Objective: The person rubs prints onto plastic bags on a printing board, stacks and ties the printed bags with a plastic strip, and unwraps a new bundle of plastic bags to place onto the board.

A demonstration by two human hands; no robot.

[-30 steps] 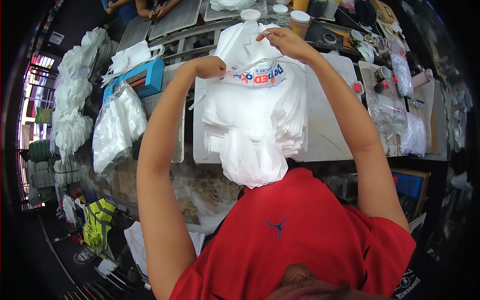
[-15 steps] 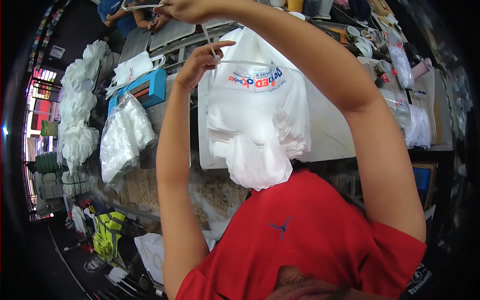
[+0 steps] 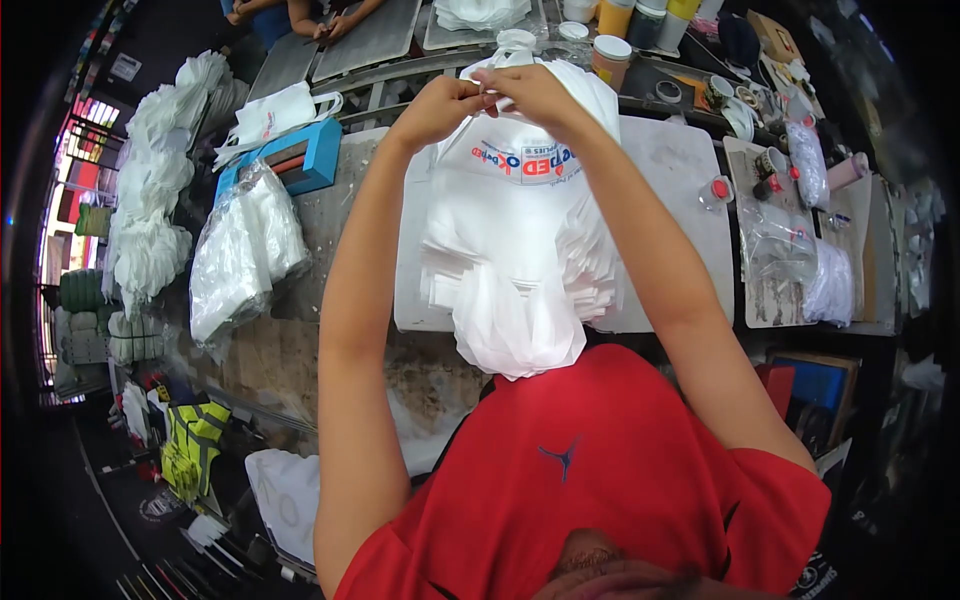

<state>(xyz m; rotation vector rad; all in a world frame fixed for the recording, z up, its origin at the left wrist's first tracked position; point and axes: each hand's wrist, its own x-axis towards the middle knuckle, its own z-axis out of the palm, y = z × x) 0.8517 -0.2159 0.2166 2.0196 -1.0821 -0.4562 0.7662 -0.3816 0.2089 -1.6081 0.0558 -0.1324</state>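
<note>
A thick stack of white plastic bags (image 3: 500,225) with red and blue print lies on a pale board in front of me. Its handles bunch up at the far end (image 3: 515,45) and hang over the near edge. My left hand (image 3: 440,108) and my right hand (image 3: 527,95) meet over the far part of the stack, fingers pinched together. A bit of white strip (image 3: 498,105) shows between the fingertips; most of it is hidden by the hands.
On the left lie a blue box (image 3: 315,160), a printed white bag (image 3: 270,122) and clear-wrapped packets (image 3: 245,255). Jars (image 3: 611,58) stand at the back. A red-capped bottle (image 3: 716,192) is on the right. Another person's hands (image 3: 330,28) are at the far left.
My right hand has come down from high up, where it pulled a long white strip, and now meets my left hand over the stack. The left hand has moved slightly right.
</note>
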